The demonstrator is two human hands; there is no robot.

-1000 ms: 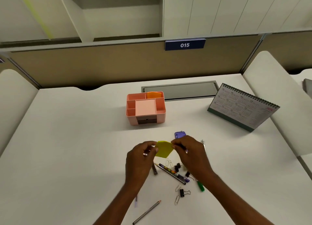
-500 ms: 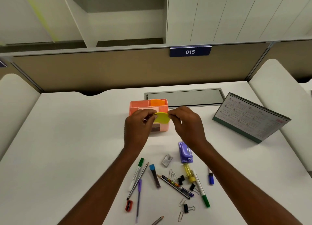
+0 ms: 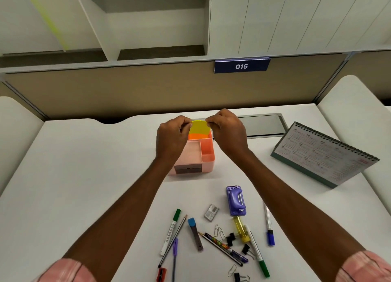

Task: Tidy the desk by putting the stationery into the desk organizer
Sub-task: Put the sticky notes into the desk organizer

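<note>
Your left hand (image 3: 171,138) and right hand (image 3: 227,131) each pinch one edge of a single round yellow pad (image 3: 198,127). They hold it at the back compartment of the one pink organizer (image 3: 207,155), over one orange pad (image 3: 197,136); you can't tell if the pads touch. On the surface (image 3: 84,176) nearer you lie two green-capped markers (image 3: 170,231), two pencils (image 3: 179,229) and one purple punch (image 3: 236,200). Your left hand hides the organizer's left compartments, and a red item (image 3: 161,275) is cut off at the bottom.
</note>
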